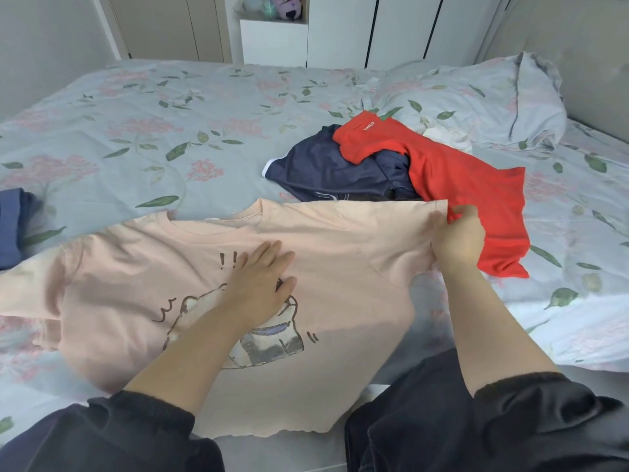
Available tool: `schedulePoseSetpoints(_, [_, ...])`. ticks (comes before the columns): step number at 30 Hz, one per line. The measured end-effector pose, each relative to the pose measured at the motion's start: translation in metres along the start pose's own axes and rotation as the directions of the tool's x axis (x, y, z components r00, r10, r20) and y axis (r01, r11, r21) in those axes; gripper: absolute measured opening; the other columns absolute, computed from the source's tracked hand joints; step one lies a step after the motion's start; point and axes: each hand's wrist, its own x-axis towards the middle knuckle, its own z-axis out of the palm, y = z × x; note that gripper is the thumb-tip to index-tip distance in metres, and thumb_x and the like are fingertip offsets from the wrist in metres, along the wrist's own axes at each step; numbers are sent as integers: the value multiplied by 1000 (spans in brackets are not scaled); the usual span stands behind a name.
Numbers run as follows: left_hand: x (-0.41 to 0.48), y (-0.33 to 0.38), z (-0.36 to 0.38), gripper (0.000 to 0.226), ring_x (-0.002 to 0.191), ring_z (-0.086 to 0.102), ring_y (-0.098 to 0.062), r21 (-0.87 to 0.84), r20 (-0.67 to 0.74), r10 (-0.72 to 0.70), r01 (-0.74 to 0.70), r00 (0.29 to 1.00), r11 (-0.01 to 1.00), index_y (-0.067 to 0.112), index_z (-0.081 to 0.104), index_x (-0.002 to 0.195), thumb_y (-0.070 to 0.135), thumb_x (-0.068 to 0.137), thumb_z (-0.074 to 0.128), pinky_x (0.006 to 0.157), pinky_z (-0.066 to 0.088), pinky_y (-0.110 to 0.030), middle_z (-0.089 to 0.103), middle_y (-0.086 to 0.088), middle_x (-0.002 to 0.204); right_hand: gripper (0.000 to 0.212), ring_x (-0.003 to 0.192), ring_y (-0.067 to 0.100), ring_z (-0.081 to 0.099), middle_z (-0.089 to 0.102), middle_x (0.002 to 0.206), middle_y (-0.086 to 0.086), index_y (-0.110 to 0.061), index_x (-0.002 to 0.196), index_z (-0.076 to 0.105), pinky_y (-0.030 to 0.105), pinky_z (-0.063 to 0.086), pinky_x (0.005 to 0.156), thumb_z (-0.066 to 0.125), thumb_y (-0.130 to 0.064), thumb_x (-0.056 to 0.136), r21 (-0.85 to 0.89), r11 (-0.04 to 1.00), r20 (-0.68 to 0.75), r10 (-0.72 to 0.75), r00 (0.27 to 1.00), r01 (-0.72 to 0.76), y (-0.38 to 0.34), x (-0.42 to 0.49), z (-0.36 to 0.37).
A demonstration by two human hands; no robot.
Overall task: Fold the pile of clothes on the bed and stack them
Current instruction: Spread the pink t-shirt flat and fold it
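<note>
A peach T-shirt (340, 253) with a cartoon print lies spread, front side up, on the near edge of the bed (170, 131), its collar pointing away from the person and its hem hanging a little over the edge. The left hand (262, 277) lies flat on the middle of this T-shirt, partly over the print; its fingers are straight and grasp nothing, they only press the cloth. The right hand (457, 236) is at the right sleeve of the T-shirt and pinches the end of the sleeve between thumb and fingers, holding it stretched outward.

Just behind the T-shirt, on its right side, 2 unfolded clothes lie in a pile: a red shirt (452, 172) on top of a navy garment (326, 172). The red shirt reaches down to the pinched sleeve. Further behind the T-shirt, past this pile, is a floral pillow (476, 100). To the left of the T-shirt, near its left sleeve, lies a blue garment (13, 226), cut by the frame.
</note>
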Motion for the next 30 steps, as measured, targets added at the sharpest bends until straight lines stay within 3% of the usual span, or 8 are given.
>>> schedulePoseSetpoints(3, [-1,1,-1,52,146,-3,-10,-1,9,-2,2,1000,1000,31,23,149,44,99,31,117,0,-38,5,7,160,43,101,38,58,63,108,21,1,115,51,37,41,80,50,-36,92,-43,997,-8,61,998,-61,2,-2,-3])
schedulePoseSetpoints(7, [-1,1,-2,52,146,-1,-11,1,3,5,-5,1000,1000,30,23,149,44,99,31,117,1,-38,6,6,160,62,65,30,60,62,74,17,5,84,60,32,47,58,59,-57,83,-106,944,410,329,851,-314,0,-4,-18])
schedulePoseSetpoints(12, [-1,1,-1,52,146,0,-10,20,1,4,-4,1000,1000,30,23,149,44,99,30,116,2,-37,7,6,160,17,52,12,33,44,57,-1,-11,75,61,24,26,51,74,-21,80,-2,989,804,90,588,-148,11,-7,-28])
schedulePoseSetpoints(17, [-2,2,-2,51,146,3,-10,11,-15,13,-13,1000,1000,29,26,148,42,99,33,117,4,-35,11,5,159,15,56,21,47,55,68,10,-6,74,58,36,46,66,59,-3,88,30,953,661,208,721,-303,13,-1,-30])
schedulePoseSetpoints(20, [-3,3,-2,51,146,4,-10,23,-15,15,-15,1000,1000,29,26,148,42,99,33,117,4,-34,12,5,159,16,58,28,56,60,57,12,1,74,59,32,44,60,54,-8,86,-384,922,500,255,828,-52,11,-7,-32])
schedulePoseSetpoints(24, [-3,2,-2,51,146,4,-10,40,-7,18,-18,1000,999,30,25,148,42,99,31,117,5,-34,12,6,159,30,106,39,53,58,114,22,2,113,54,40,43,83,48,-8,85,-485,845,258,-105,960,223,-6,-26,-16])
schedulePoseSetpoints(27, [-3,2,-3,51,146,3,-11,39,7,18,-18,1000,999,30,24,148,43,99,31,117,3,-34,10,5,159,34,105,42,52,59,112,25,5,111,59,42,38,90,54,3,77,-131,734,337,-599,727,666,-27,-55,9])
schedulePoseSetpoints(30, [-2,-3,-7,53,146,1,-12,43,51,43,-45,998,998,30,21,149,45,99,31,117,2,-35,7,4,160,50,140,30,27,31,152,11,-10,144,36,38,18,114,43,-26,97,-79,633,731,-488,477,770,-24,-89,46])
